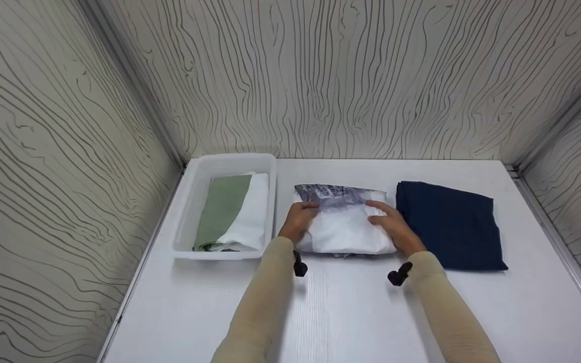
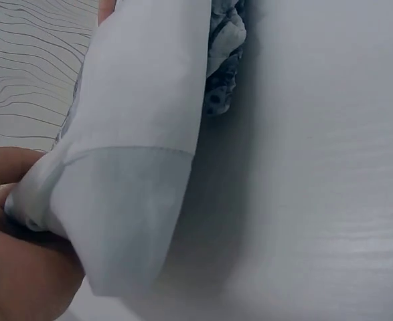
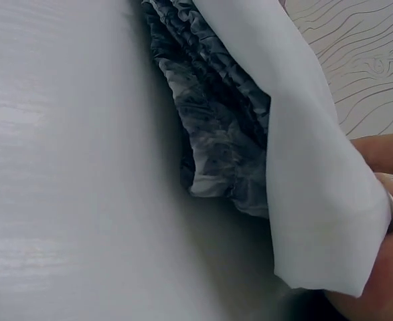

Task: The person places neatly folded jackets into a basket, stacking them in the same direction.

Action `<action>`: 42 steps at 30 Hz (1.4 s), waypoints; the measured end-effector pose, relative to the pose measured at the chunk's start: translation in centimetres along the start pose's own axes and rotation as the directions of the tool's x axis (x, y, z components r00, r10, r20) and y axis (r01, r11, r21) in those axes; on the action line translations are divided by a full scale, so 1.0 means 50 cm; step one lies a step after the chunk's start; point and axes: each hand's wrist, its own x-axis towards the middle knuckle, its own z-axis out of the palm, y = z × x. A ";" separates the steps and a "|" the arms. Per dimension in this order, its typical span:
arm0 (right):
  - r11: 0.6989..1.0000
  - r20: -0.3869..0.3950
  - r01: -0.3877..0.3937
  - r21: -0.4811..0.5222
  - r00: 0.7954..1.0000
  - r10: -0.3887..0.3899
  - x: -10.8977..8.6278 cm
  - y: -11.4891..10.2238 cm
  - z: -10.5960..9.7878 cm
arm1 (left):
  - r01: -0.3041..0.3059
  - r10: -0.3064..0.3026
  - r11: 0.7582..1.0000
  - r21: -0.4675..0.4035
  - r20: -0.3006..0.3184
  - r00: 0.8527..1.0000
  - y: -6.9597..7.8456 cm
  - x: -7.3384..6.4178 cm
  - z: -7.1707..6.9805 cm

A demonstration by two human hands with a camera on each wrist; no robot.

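A folded white-and-grey garment (image 1: pixel 353 229) is held between both hands at the middle of the table, with a dark patterned far edge. My left hand (image 1: pixel 299 222) grips its left side; in the left wrist view, thumb and fingers curl round the white cloth (image 2: pixel 142 134). On the opposite side my right hand (image 1: pixel 396 227) pinches the right edge, fingers spread over the top in the head view. Under the white layer, gathered grey-blue patterned fabric (image 3: pixel 216 147) hangs out in the right wrist view. Parts of the fingers are hidden by the cloth.
To the left stands a white plastic basket (image 1: pixel 182 222) with folded green cloth (image 1: pixel 225 204) and white cloth (image 1: pixel 250 217) inside. A folded navy cloth (image 1: pixel 452 227) lies close to the right hand. Wood-grain patterned walls (image 1: pixel 321 80) enclose the white table (image 1: pixel 351 322) at the back and sides.
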 end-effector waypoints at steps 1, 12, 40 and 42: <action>1.000 0.002 0.005 -0.002 1.000 -0.005 0.000 0.000 0.000 | 0.002 -0.002 1.000 0.004 0.005 1.000 0.001 0.000 0.000; 0.997 0.020 0.056 -0.048 0.998 -0.055 -0.001 0.001 -0.004 | -0.045 0.047 0.996 0.078 -0.012 0.999 0.001 0.007 -0.003; 0.983 0.032 0.175 -0.058 0.984 -0.173 -0.013 -0.081 -0.032 | -0.107 0.107 0.994 0.016 0.004 0.994 0.064 -0.001 -0.026; 0.982 0.031 0.181 -0.058 0.983 -0.179 -0.015 -0.089 -0.032 | -0.114 0.114 0.993 0.015 0.006 0.993 0.070 -0.004 -0.028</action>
